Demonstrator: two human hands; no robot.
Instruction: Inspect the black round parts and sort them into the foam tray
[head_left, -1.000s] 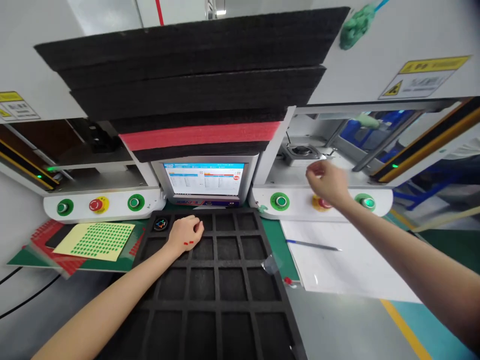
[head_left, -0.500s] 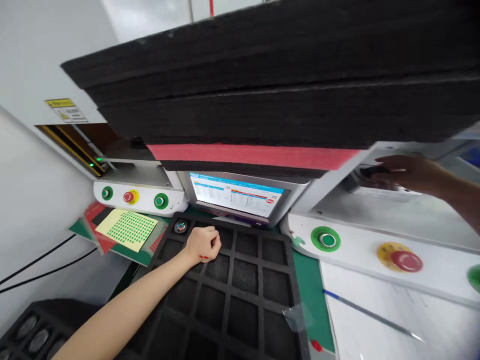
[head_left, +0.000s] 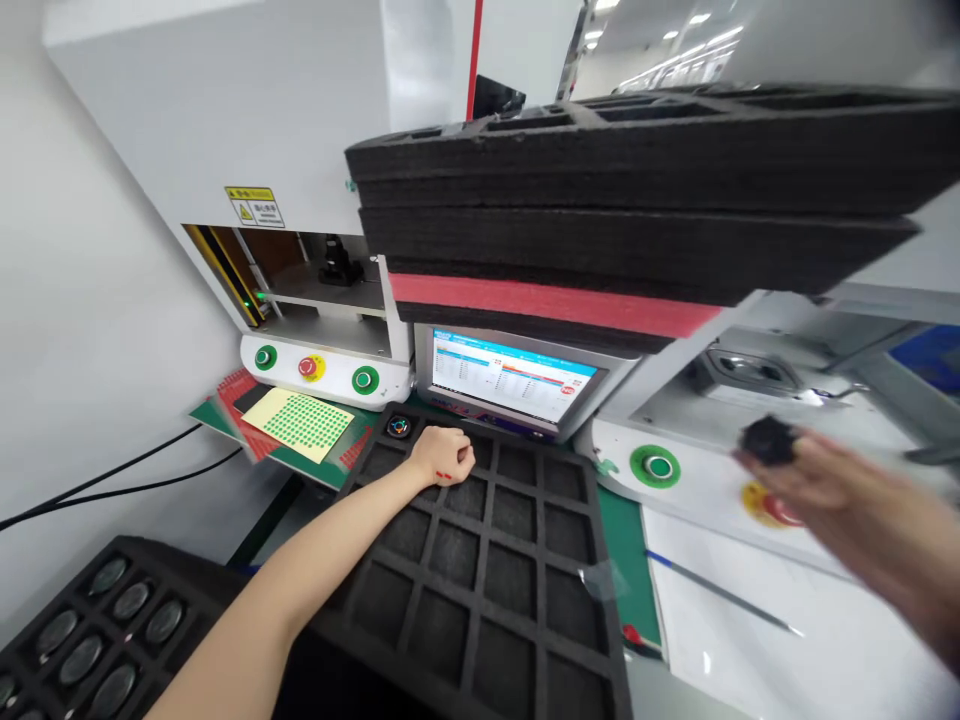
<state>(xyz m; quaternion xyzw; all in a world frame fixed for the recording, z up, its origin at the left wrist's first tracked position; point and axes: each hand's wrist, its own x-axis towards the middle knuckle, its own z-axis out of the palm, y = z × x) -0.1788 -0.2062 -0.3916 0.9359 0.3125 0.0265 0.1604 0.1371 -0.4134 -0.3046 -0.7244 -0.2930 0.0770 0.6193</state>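
Note:
My left hand is closed in a loose fist, resting on the black foam tray near its far edge. Its palm side is hidden, so I cannot make out whether anything is inside. Beside it, in the corner compartment, sits a round watch face with a lit, coloured display. At the right, my right hand grips a small black round part, both blurred by motion. They are above the right machine's button panel, in front of a metal fixture with an oval recess.
Stacked black foam trays overhang the monitor. A second tray with several round pieces lies at lower left. A pen lies on white paper. A sheet of green dots sits by the left machine's buttons.
My right hand has moved from the fixture down and toward me with the black part, uncovering the recess. My left hand stays on the tray. The camera view has shifted.

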